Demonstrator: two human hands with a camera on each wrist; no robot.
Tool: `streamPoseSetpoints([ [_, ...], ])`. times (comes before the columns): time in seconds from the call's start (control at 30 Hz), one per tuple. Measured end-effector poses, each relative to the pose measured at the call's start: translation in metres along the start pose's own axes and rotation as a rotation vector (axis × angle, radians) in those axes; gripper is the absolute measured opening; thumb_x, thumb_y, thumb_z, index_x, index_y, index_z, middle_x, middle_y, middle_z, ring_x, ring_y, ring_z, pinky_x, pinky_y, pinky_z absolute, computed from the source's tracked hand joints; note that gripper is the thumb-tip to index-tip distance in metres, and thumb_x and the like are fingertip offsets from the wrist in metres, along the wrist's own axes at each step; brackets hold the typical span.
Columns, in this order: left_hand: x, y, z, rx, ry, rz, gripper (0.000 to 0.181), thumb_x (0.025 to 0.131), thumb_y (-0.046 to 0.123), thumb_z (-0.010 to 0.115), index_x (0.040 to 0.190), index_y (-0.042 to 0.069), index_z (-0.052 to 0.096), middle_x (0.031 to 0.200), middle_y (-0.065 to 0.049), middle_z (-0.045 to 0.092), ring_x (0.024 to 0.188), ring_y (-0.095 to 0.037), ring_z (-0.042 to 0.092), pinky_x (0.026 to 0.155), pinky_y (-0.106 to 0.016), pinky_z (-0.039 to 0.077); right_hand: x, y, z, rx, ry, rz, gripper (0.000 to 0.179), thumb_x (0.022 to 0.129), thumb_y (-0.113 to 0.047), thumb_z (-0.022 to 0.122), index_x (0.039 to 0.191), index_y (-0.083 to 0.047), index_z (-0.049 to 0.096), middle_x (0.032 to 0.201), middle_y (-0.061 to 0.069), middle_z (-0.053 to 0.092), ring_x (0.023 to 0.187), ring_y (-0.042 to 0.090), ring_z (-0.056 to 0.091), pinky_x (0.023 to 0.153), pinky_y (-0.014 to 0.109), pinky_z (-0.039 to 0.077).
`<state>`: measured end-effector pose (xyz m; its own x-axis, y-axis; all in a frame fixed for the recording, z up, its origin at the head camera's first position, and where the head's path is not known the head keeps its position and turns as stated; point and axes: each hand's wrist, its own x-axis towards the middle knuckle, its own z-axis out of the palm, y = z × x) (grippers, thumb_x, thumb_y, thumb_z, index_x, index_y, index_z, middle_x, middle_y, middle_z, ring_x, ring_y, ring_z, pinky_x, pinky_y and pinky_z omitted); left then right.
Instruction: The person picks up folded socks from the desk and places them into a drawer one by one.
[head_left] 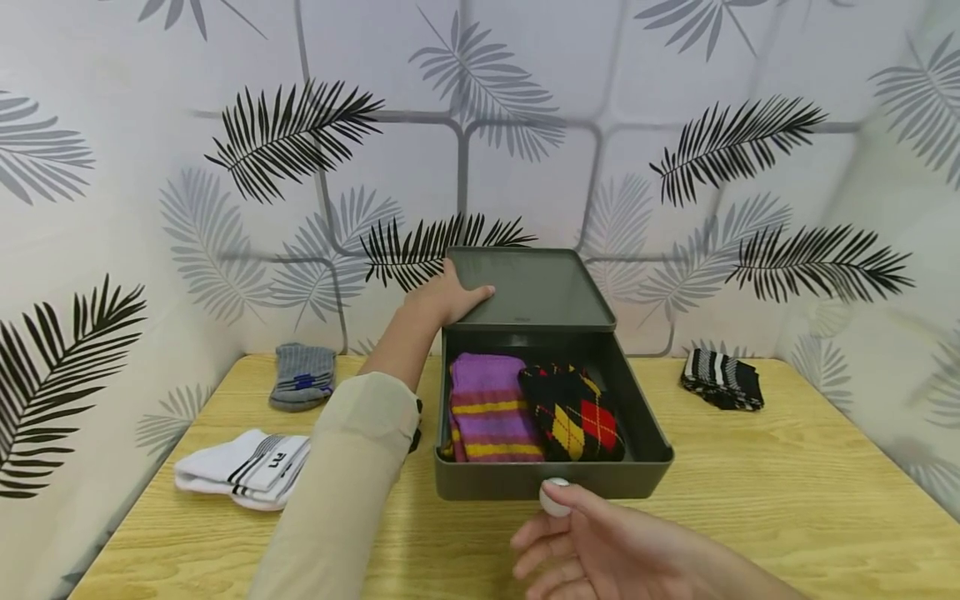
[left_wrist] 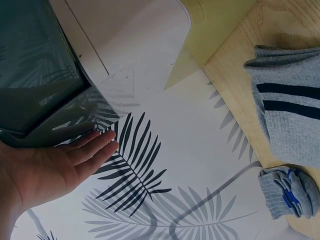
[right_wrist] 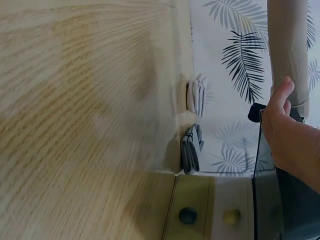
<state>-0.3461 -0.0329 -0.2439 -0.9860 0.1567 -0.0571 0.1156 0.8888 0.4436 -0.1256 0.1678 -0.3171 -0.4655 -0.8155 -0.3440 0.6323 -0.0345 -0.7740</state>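
Note:
A dark grey box [head_left: 555,482] stands on the table with its lid [head_left: 532,287] raised and tilted at the back. My left hand [head_left: 442,293] holds the lid by its left edge, thumb on the inner face; in the left wrist view its fingers [left_wrist: 92,152] reach behind the lid. Inside the box lie purple striped socks [head_left: 491,408] and, to their right, black argyle socks [head_left: 573,417] with red and yellow diamonds. My right hand [head_left: 600,542] is at the box's front wall, fingers loosely bent and holding nothing; whether the thumb touches the wall, I cannot tell.
On the wooden table [head_left: 787,492], white socks [head_left: 251,468] and grey socks [head_left: 302,377] lie left. Black-and-white socks [head_left: 722,379] lie right. Grey socks with black stripes [left_wrist: 290,100] show in the left wrist view. A leaf-patterned wall [head_left: 525,183] stands behind.

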Motion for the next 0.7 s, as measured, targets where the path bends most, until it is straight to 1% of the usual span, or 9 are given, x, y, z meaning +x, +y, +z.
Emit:
streamPoseSetpoints([
  [0.1, 0.000, 0.000, 0.000, -0.002, 0.002, 0.000, 0.091, 0.089, 0.063, 0.037, 0.147, 0.006, -0.005, 0.143, -0.018, 0.031, 0.122, -0.034, 0.040, 0.094, -0.045, 0.036, 0.003, -0.001, -0.001, 0.069, -0.018, -0.022, 0.055, 0.098, -0.051, 0.023, 0.110, -0.010, 0.059, 0.112, 0.005, 0.059, 0.105, 0.018, 0.056, 0.096, 0.030, 0.038],
  [0.2, 0.000, 0.000, 0.000, -0.005, -0.002, -0.002, 0.091, 0.089, 0.063, 0.037, 0.148, 0.007, -0.005, 0.143, -0.017, 0.031, 0.122, -0.034, 0.041, 0.094, -0.045, 0.037, 0.005, -0.002, 0.000, 0.091, -0.028, -0.063, 0.054, 0.099, -0.047, 0.023, 0.107, -0.010, 0.061, 0.114, 0.008, 0.058, 0.109, 0.022, 0.054, 0.098, 0.033, 0.035],
  [0.4, 0.002, -0.001, 0.000, -0.004, 0.003, -0.001, 0.092, 0.088, 0.064, 0.038, 0.148, 0.008, -0.004, 0.143, -0.017, 0.032, 0.120, -0.034, 0.042, 0.092, -0.045, 0.038, 0.004, -0.009, 0.002, 0.053, -0.040, -0.119, 0.054, 0.100, -0.041, 0.020, 0.101, -0.011, 0.065, 0.113, 0.009, 0.059, 0.111, 0.025, 0.053, 0.100, 0.035, 0.033],
  [0.53, 0.001, -0.001, 0.000, -0.003, -0.001, -0.005, 0.092, 0.088, 0.063, 0.038, 0.148, 0.008, -0.005, 0.143, -0.017, 0.032, 0.119, -0.034, 0.043, 0.092, -0.045, 0.038, 0.003, -0.018, 0.005, 0.058, -0.064, -0.142, 0.056, 0.100, -0.041, 0.019, 0.102, -0.011, 0.066, 0.113, 0.009, 0.059, 0.113, 0.025, 0.051, 0.100, 0.036, 0.032],
  [0.7, 0.000, -0.001, 0.000, -0.003, -0.008, -0.001, 0.091, 0.089, 0.063, 0.037, 0.148, 0.007, -0.005, 0.144, -0.017, 0.031, 0.120, -0.034, 0.042, 0.094, -0.046, 0.036, 0.004, -0.027, 0.005, 0.056, -0.072, -0.154, 0.057, 0.101, -0.041, 0.020, 0.102, -0.010, 0.067, 0.113, 0.010, 0.059, 0.113, 0.026, 0.051, 0.101, 0.036, 0.032],
])
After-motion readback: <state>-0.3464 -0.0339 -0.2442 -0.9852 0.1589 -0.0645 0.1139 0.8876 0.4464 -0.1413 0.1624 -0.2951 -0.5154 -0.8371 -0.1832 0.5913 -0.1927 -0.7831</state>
